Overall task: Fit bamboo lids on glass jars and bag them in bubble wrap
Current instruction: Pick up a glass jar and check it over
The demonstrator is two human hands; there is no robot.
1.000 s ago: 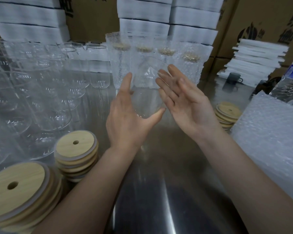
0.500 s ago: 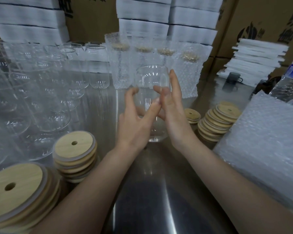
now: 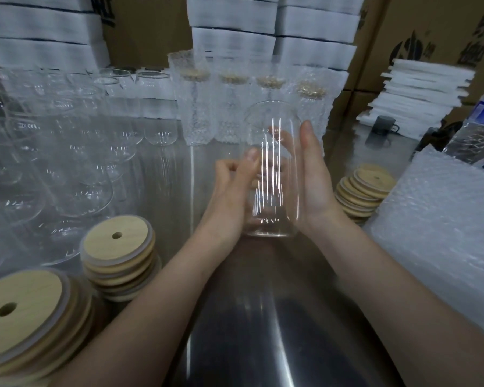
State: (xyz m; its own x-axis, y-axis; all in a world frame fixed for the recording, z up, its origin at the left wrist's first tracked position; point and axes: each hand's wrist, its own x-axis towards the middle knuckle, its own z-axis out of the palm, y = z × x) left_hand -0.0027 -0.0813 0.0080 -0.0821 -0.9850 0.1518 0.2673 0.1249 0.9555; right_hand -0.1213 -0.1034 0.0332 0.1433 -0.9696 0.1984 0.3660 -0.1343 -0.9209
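Gleaming under overhead light, a steel table [image 3: 263, 331] runs away from the person toward a wall of brown cardboard boxes [image 3: 430, 29] and tall stacks of white foam [image 3: 235, 18]. More foam sheets [image 3: 419, 90] are piled at the far right, with a dark mug [image 3: 382, 125] in front of them and a water bottle [image 3: 478, 127] beside. Empty jars [image 3: 76, 152] crowd the left side of the table in rows. Behind the hands stands a row of wrapped jars [image 3: 229, 107], each in bubble wrap with a bamboo lid showing through the top. Two stacks of bamboo lids sit near the left forearm, the nearest stack [image 3: 23, 303] at the frame's corner and a second stack [image 3: 118, 241] just beyond it; a third stack [image 3: 366, 185] lies to the right, just beside a heap of bubble wrap [image 3: 444, 219].

At the middle, a glass jar [image 3: 274, 191] is held upright between the two hands, its mouth open and uncovered, in front of the wrapped row. The right hand [image 3: 316, 182] cups the jar's right side, palm against the glass, thumb pointing up and fingers curving behind, visible through the wall. The left hand [image 3: 229, 196] grips from the left, thumb laid along the glass and knuckles bent; how its other fingers lie behind the jar is unclear.
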